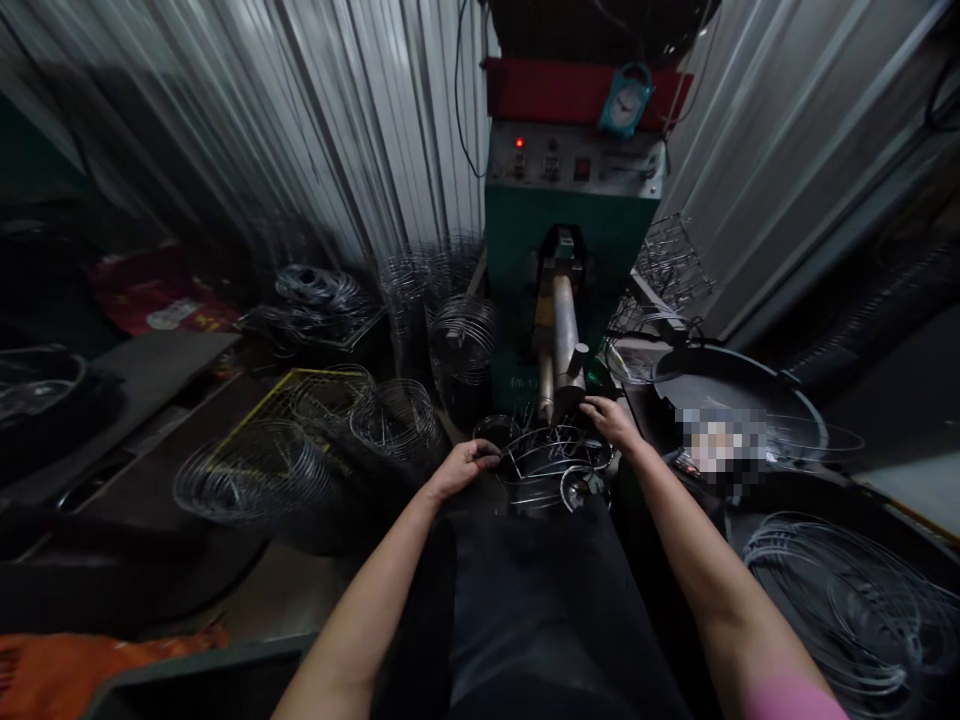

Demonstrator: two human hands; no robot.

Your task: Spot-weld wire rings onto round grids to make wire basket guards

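In the head view my left hand (pixel 461 468) is closed in a pinch at the left end of a bent-wire frame (pixel 544 462). The frame's curved wires lie below the lower tip of a green spot-welding machine (pixel 517 290). My right hand (pixel 611 422) is closed too, its fingertips together just right of the machine's metal electrode arm (pixel 565 325). What those fingertips grip is too thin and dark to make out. A small round metal piece (pixel 583 488) sits at the front of the wires, between my hands.
Stacks of wire rings (pixel 251 470) stand to the left beside a yellow wire grid (pixel 289 415). On the right are a round dark tray (pixel 814 410) and a big coil of loose wire (pixel 847 600). A turquoise clock (pixel 625 103) hangs on the machine, above its control panel (pixel 611 165).
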